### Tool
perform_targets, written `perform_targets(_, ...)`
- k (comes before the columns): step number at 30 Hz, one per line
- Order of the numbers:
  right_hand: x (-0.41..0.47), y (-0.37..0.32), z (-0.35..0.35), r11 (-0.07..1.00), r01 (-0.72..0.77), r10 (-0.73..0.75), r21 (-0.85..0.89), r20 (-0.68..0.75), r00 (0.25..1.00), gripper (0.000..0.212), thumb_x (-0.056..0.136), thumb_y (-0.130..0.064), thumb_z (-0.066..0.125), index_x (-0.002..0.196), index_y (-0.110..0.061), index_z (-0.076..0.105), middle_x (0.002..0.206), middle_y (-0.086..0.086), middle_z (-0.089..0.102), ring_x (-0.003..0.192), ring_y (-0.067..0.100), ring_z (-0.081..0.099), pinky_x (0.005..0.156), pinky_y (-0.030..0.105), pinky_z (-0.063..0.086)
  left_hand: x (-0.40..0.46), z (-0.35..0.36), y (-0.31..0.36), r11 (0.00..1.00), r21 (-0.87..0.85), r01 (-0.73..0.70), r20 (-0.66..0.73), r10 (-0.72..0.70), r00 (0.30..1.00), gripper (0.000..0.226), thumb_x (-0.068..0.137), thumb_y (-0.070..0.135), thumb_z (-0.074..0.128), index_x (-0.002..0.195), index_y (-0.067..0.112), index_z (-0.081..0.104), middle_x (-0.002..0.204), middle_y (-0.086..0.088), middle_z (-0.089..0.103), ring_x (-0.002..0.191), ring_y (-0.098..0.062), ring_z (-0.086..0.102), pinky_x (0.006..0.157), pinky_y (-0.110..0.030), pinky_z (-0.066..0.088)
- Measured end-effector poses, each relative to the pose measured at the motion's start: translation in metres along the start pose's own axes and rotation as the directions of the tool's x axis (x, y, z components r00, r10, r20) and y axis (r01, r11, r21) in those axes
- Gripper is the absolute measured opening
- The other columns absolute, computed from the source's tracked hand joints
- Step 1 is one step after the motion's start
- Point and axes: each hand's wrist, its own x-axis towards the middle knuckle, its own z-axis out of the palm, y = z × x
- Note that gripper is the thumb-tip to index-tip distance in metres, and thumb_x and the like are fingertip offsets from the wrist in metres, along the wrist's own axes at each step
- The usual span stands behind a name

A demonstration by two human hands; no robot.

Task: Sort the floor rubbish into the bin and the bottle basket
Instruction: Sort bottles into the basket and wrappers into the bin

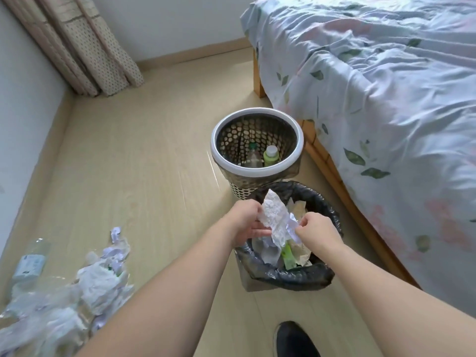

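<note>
Left hand (246, 217): fingers curled about the near edge of a crumpled white paper (274, 220), held above the bin. Right hand (315, 226): fingertips pinching a smaller wad of pale paper (293, 228) that touches the first sheet; whether the two are one piece cannot be told.

Bin (324, 204): lined with a black bag, directly beneath both hands, already holding crumpled paper and something green.

Bottle basket (257, 173): white-rimmed, perforated, just beyond the bin and touching it or nearly so; two bottles stand inside, one clear with a green cap (253, 155), one green with a white cap (271, 155).

Floor rubbish (103, 276): a heap of crumpled paper and clear plastic to the left, well apart from both containers, with a clear bottle (29, 264) lying at its far left edge.

Also present: bed (386, 99) to the right, curtain (85, 47) in the corner, a dark shoe (293, 341) at the bottom.

Step in hand, as judged: dropping paper into the bin. Next move calls for both hands to let go over the opening, then a turn left to the heap, where bottles must be told from paper.
</note>
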Motion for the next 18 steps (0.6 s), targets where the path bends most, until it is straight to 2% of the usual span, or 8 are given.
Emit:
perform_targets(2,0.005,0.005,0.002,1.000,-0.002,0.002,-0.012,0.028,1.000,0.004,0.090,-0.018,0.056,0.085,-0.018,0.056,0.084,0.001,0.061,0.073,0.015,0.056,0.049,0.021,0.033,0.014,0.007,-0.008,0.998,0.069,0.006,-0.028,-0.004,1.000,0.023,0.095,0.004,0.033,0.104,-0.003,0.053,0.101,-0.018,0.062,0.081,-0.029,0.062,0.061,-0.029,0.054)
perform_targets(3,0.007,0.007,0.002,1.000,-0.001,0.001,-0.011,0.042,0.999,0.002,0.090,-0.018,0.056,0.088,-0.018,0.056,0.085,0.001,0.061,0.074,0.015,0.056,0.049,0.021,0.034,0.018,0.008,-0.010,0.996,0.091,0.013,-0.052,-0.009,0.999,0.019,0.095,0.002,0.032,0.095,0.001,0.050,0.090,-0.013,0.058,0.070,-0.024,0.055,0.056,-0.026,0.048)
perform_targets(5,0.006,0.008,0.000,1.000,0.007,-0.007,0.000,0.054,0.999,0.004,0.090,-0.018,0.057,0.094,-0.019,0.056,0.088,0.001,0.060,0.076,0.015,0.058,0.052,0.021,0.038,0.022,0.005,-0.014,0.992,0.128,0.011,-0.105,0.002,0.994,0.022,0.097,0.000,0.029,0.085,0.010,0.044,0.078,-0.006,0.044,0.061,-0.017,0.040,0.052,-0.024,0.037)
perform_targets(8,0.000,-0.002,-0.005,0.998,0.059,-0.059,0.006,0.036,0.998,0.015,0.091,-0.016,0.053,0.106,-0.019,0.054,0.097,0.002,0.062,0.077,0.015,0.059,0.056,0.021,0.043,0.013,-0.013,-0.012,0.976,0.210,-0.064,-0.170,0.101,0.980,0.018,0.096,0.001,0.030,0.096,0.010,0.045,0.080,-0.007,0.042,0.059,-0.018,0.038,0.051,-0.026,0.033)
perform_targets(12,-0.022,-0.047,-0.007,0.979,0.204,-0.203,-0.014,0.028,0.979,0.033,0.092,-0.017,0.053,0.125,-0.017,0.053,0.117,0.003,0.058,0.090,0.016,0.057,0.070,0.025,0.047,-0.020,-0.064,-0.006,0.922,0.364,-0.130,-0.263,0.235,0.936,0.016,0.094,0.008,0.035,0.093,0.013,0.050,0.089,-0.008,0.052,0.074,-0.024,0.050,0.060,-0.029,0.045)
perform_targets(15,-0.050,-0.094,0.000,0.946,0.321,-0.318,-0.033,0.083,0.945,0.037,0.089,-0.019,0.053,0.126,-0.015,0.053,0.124,0.004,0.056,0.104,0.022,0.057,0.085,0.032,0.050,-0.055,-0.117,-0.008,0.907,0.399,-0.133,-0.326,0.276,0.904,0.015,0.091,0.011,0.038,0.092,0.014,0.053,0.093,-0.007,0.056,0.076,-0.024,0.053,0.064,-0.030,0.046)
perform_targets(18,-0.086,-0.148,0.018,0.895,0.440,-0.423,-0.073,0.176,0.889,0.041,0.088,-0.019,0.052,0.129,-0.014,0.052,0.130,0.006,0.052,0.116,0.022,0.052,0.096,0.032,0.045,-0.099,-0.181,-0.021,0.906,0.407,-0.118,-0.398,0.292,0.869,0.018,0.089,0.013,0.036,0.091,0.017,0.053,0.091,-0.005,0.056,0.078,-0.023,0.054,0.062,-0.029,0.044)
